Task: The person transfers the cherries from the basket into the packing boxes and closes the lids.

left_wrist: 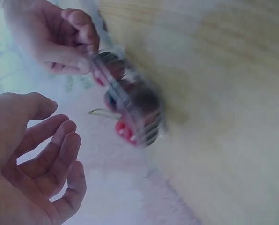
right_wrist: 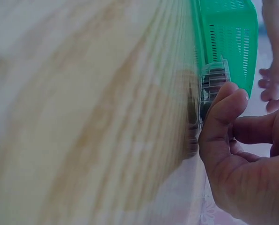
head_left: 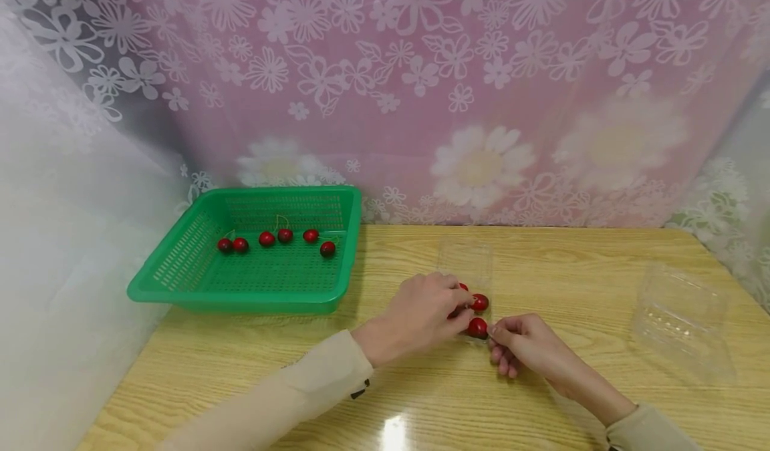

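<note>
the right hand [head_left: 532, 344] pinches the near corner of a clear plastic box [head_left: 466, 257] on the yellowish wood-grain bench [head_left: 571, 270]. the left hand [head_left: 424, 312], fingers loosely bent, holding nothing, is by the box's round red cherries [head_left: 478, 329], beside a green perforated plastic basket [head_left: 240, 298].

Glossy red cherries [head_left: 478, 329] in a clear plastic box [left_wrist: 156, 115], open on the table [head_left: 577, 264]

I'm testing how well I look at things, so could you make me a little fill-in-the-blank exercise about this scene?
The basket is coloured ____.
In total, ____ cherries lie inside it.
The hand pinching the edge of the clear container is the person's ____ one.

Missing words: green; six; right.
</note>
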Action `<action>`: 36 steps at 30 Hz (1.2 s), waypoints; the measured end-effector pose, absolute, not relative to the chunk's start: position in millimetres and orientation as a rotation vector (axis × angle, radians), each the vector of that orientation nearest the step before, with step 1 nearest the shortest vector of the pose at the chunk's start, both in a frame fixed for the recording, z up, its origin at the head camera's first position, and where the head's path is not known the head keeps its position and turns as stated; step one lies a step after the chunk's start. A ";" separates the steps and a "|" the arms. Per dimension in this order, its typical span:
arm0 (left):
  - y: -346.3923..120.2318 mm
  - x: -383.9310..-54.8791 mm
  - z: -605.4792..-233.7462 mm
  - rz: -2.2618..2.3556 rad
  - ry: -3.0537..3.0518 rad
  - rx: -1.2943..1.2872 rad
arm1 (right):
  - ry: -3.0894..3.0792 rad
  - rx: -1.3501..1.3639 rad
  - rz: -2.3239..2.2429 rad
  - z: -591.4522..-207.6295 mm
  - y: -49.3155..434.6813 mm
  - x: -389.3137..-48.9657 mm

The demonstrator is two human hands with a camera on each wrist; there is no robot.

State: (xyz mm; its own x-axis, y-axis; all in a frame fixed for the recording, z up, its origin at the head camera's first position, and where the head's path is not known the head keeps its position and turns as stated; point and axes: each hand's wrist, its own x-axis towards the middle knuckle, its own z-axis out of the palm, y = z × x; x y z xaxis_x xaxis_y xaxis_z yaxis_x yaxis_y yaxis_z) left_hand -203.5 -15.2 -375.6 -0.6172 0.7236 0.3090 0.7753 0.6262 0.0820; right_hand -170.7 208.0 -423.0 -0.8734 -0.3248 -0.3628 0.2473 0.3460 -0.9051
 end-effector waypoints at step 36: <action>-190.9 -349.6 -311.6 -0.400 -3.260 -0.654 | 2.158 -0.061 -1.548 -419.5 206.8 -168.5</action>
